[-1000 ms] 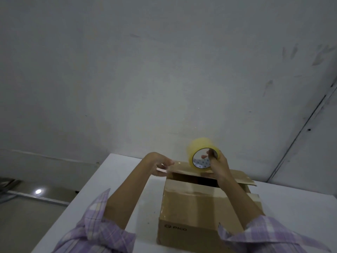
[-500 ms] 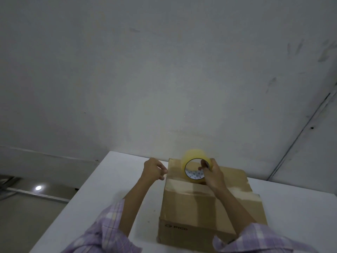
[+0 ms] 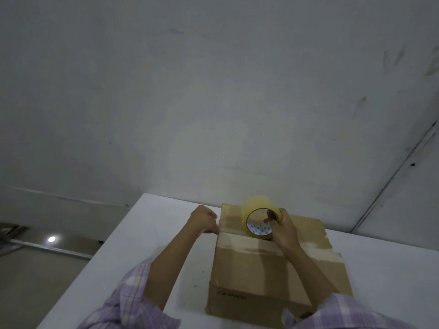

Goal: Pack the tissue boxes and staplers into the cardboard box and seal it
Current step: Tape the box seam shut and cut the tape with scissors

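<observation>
A brown cardboard box (image 3: 249, 271) stands on the white table (image 3: 142, 245) with its top flaps folded flat. My right hand (image 3: 283, 230) grips a roll of yellowish clear tape (image 3: 257, 216) on the box top, near the middle seam, fingers hooked through the core. My left hand (image 3: 204, 219) is curled against the box's left top edge at the seam, pinching the tape end there. Tissue boxes and staplers are not visible; the closed flaps hide the inside.
A grey wall rises just behind the table. The table's left edge drops to a floor with a metal rail (image 3: 47, 248) and a bright spot. Purple plaid sleeves (image 3: 133, 302) cover my forearms at the bottom.
The far flap, raised a second ago, now lies flat. The tape roll came down onto the box top, and my left hand moved to the box's left edge.
</observation>
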